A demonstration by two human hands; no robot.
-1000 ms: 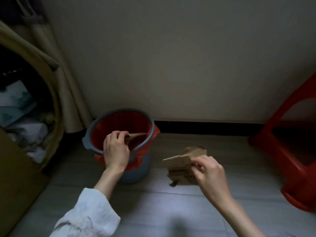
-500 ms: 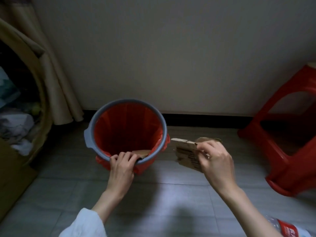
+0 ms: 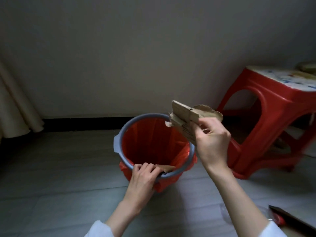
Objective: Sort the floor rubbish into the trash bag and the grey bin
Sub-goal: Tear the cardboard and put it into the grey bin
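Observation:
A grey bin (image 3: 119, 139) lined with a red trash bag (image 3: 150, 142) stands on the floor near the wall. My left hand (image 3: 142, 175) grips the bin's near rim together with a small brown cardboard piece (image 3: 166, 167) that lies over the rim. My right hand (image 3: 211, 139) holds a torn, crumpled piece of brown cardboard (image 3: 186, 115) above the bin's right rim. How full the bag is cannot be seen.
A red plastic stool (image 3: 266, 127) stands close to the right of the bin, against the wall. A beige curtain (image 3: 15, 106) hangs at the far left. At the lower right corner lie a dark flat object (image 3: 294, 221) and something red (image 3: 278, 219).
My right hand has lifted the torn cardboard up and over the bin's right rim. The view has swung right, so the bin sits more central. My left hand keeps its grip on the rim.

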